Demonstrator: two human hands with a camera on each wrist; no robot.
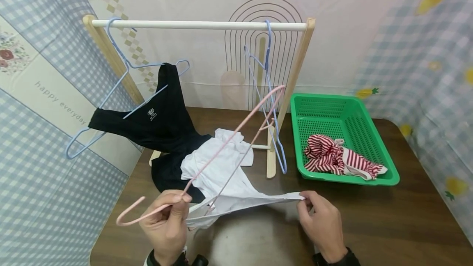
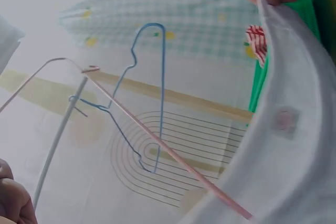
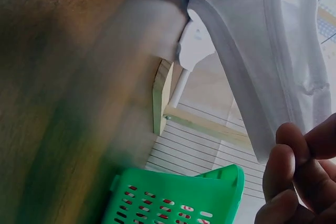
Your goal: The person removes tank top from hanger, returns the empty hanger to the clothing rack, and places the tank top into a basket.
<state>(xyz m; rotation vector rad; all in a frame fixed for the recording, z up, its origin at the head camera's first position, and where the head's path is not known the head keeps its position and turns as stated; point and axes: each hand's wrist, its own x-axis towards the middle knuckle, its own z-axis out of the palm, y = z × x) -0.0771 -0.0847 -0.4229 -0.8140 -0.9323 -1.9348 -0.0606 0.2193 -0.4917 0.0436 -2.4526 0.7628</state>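
The left hand (image 1: 167,219) pinched a pink hanger (image 1: 207,159) threaded into a white top (image 1: 225,180) (stretched above the counter (image 1: 388,216)); the right hand (image 1: 322,224) pinched the top's edge.

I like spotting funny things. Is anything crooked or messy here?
Yes. The black top hangs lopsided on a blue hanger that tilts steeply down to the left, and its lower part trails onto the table. The striped cloth lies crumpled in the green basket.
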